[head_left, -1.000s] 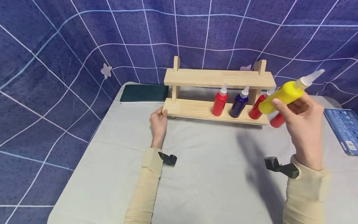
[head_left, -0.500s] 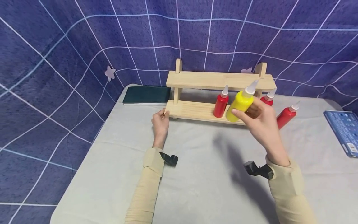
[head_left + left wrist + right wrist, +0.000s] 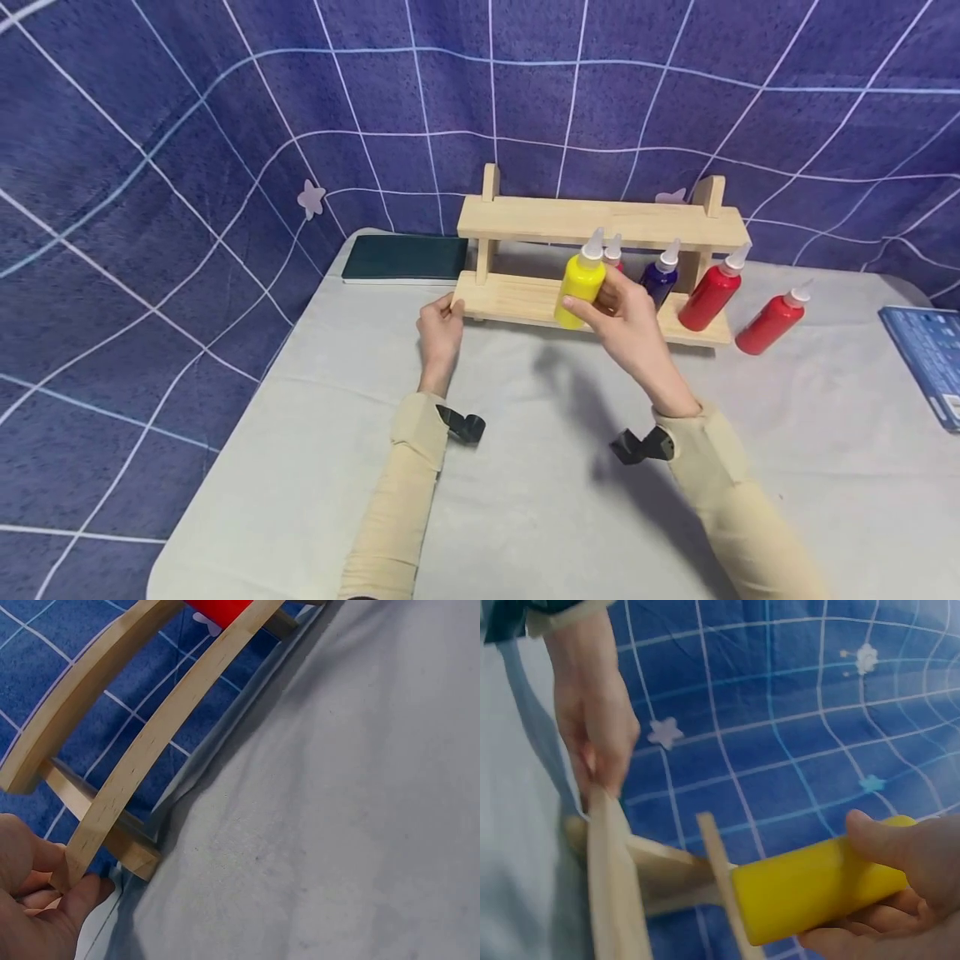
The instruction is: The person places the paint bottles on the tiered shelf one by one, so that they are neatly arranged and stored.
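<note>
My right hand (image 3: 626,321) grips a yellow squeeze bottle (image 3: 578,292) with a white pointed cap, held slightly tilted in front of the lower shelf of a two-tier wooden rack (image 3: 600,218). In the right wrist view the yellow bottle (image 3: 817,892) lies between thumb and fingers. My left hand (image 3: 440,337) pinches the left end of the lower shelf; the left wrist view shows thumb and fingers around that board end (image 3: 86,844). On the lower shelf are a red bottle (image 3: 613,252), mostly hidden behind the yellow one, a dark blue bottle (image 3: 660,277) and another red bottle (image 3: 711,296).
A further red bottle (image 3: 771,323) is on the table just right of the rack. Left of the rack lies a dark green flat book-like item (image 3: 405,257). A blue printed packet (image 3: 926,354) sits at the right edge. Blue gridded cloth (image 3: 525,92) hangs behind the table.
My right hand has carried the yellow bottle leftward, from the rack's right end to in front of the leftmost red bottle. My left hand keeps its hold on the shelf end.
</note>
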The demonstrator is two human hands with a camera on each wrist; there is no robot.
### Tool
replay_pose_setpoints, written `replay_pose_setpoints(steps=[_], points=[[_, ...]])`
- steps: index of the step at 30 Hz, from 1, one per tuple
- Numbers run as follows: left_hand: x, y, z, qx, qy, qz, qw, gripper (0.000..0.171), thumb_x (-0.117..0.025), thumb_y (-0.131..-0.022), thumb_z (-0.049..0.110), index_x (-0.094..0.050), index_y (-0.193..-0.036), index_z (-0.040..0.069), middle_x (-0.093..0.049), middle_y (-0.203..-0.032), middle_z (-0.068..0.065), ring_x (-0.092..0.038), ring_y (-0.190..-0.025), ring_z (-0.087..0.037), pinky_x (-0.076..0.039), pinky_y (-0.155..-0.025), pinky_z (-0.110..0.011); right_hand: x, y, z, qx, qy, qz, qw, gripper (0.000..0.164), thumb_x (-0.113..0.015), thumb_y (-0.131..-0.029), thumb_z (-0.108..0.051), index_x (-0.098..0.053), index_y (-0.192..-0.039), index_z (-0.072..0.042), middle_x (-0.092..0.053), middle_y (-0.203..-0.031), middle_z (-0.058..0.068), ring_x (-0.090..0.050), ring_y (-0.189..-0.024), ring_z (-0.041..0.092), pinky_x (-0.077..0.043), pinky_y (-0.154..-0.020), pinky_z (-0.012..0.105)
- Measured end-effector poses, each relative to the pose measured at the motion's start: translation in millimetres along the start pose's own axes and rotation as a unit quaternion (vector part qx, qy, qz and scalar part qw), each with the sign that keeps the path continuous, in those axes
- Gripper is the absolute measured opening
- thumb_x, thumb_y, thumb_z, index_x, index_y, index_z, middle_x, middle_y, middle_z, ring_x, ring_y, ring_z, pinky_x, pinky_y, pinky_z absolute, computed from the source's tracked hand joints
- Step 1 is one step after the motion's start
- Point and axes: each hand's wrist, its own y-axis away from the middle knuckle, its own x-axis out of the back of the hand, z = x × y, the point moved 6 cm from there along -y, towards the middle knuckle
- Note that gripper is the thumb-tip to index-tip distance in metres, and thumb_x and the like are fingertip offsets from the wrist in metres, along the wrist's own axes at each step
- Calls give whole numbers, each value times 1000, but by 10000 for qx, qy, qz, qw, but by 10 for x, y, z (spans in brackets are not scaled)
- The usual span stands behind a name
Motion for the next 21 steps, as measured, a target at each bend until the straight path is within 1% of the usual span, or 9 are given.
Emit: replay_pose_setpoints(steps=[2, 4, 11, 15, 21], points=[[-2, -1, -3, 10, 49, -8, 10000, 33, -61, -97, 15, -64, -125, -2, -68, -117, -20, -67, -108, -24, -57, -89, -33, -90, -48, 46, -31, -162, -13, 9999, 39, -69, -90, -5, -57, -125, 4, -67, -115, 20, -64, -103, 23, -53, -83, 15], [0, 2, -4, 19, 79, -5, 10000, 33, -61, -97, 14, -64, -125, -2, -68, -118, -20, -67, -108, -24, -56, -90, -33, -173, -99, 100, -72, -288, -3, 9996, 39, -68, -91, -5, -56, -127, 4, -66, -118, 21, -63, -106, 25, -54, -85, 18], [12, 7, -14, 39, 81, 45, 9999, 32, -62, -96, 13, -64, -125, -2, -69, -116, -20, -68, -106, -24, -57, -88, -33, -385, -254, 336, -351, -550, 183, 9977, 42, -65, -93, -3, -50, -130, 6, -61, -125, 23, -59, -116, 29, -51, -98, 40], [11, 11, -20, 51, 98, 55, 9999, 32, -62, -96, 13, -64, -125, -2, -69, -116, -20, -68, -105, -24, -57, -88, -33, -435, -303, 449, -497, -435, 326, 9973, 47, -64, -94, -5, -45, -136, 6, -57, -130, 23, -56, -120, 31, -48, -102, 43], [9, 10, -27, 81, 48, 69, 9999, 32, -62, -96, 15, -65, -125, 0, -69, -115, -18, -69, -104, -23, -57, -87, -33, -446, -351, 571, -640, -15, 546, 9965, 50, -63, -96, -10, -41, -139, 4, -57, -129, 22, -57, -118, 31, -48, -101, 43]])
